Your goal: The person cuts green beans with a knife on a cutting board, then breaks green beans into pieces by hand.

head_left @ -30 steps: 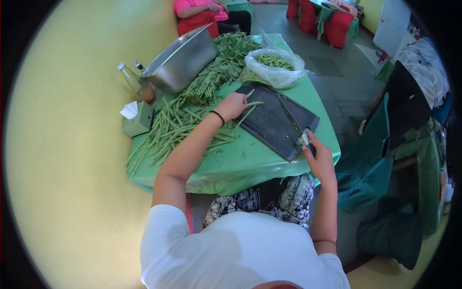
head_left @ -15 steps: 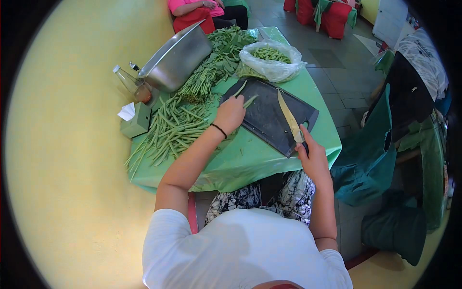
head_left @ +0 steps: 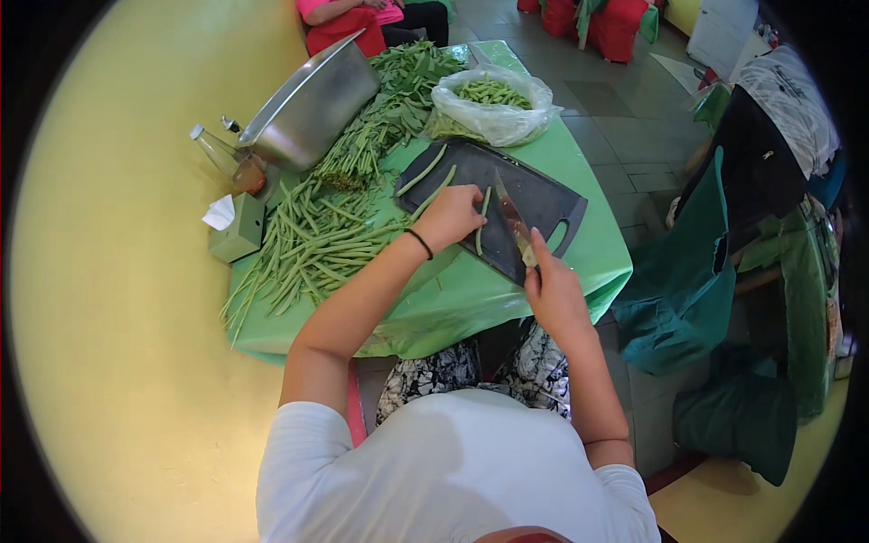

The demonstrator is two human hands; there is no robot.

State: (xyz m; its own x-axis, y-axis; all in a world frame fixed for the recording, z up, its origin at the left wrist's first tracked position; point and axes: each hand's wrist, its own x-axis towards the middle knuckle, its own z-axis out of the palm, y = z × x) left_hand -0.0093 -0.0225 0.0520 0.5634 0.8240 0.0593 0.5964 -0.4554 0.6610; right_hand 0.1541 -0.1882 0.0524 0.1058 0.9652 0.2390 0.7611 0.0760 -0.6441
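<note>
Left grip: the bare left hand (head_left: 451,219), mid-frame, has thumb and fingertips pinched on a slim green bean (head_left: 482,226), which lies over the dark grey plastic cutting board (head_left: 548,206).
Right grip: the bare right hand (head_left: 557,288) is wrapped around the handle of a long-bladed metal knife (head_left: 510,210), its tip pointing toward the top of the frame.
Blade risk: the blade sits just beside the bean and near the left fingertips; a sideways slip or an untucked finger could mean a cut.
Rolling risk: the bean is thin and rounded, so a loose pinch could let it turn under the edge.
Board risk: the board rests on smooth, shiny cloth and might slide if pushed hard.
Loose beans: two more long green beans (head_left: 422,170) lie toward the board's left end; a heap of long green beans (head_left: 312,237) spreads left of centre.
Surface: a glossy green tablecloth (head_left: 593,249) bears a leafy green bundle (head_left: 389,98), a clear plastic bag (head_left: 514,133) of bean pieces, and, upper left, a deep steel pan (head_left: 317,110).
Room: plain yellow wall (head_left: 136,317) at left; grey tiled floor (head_left: 593,136) and red-covered chairs (head_left: 612,36) upper right; a seated person in pink (head_left: 337,8) at the top edge.
</note>
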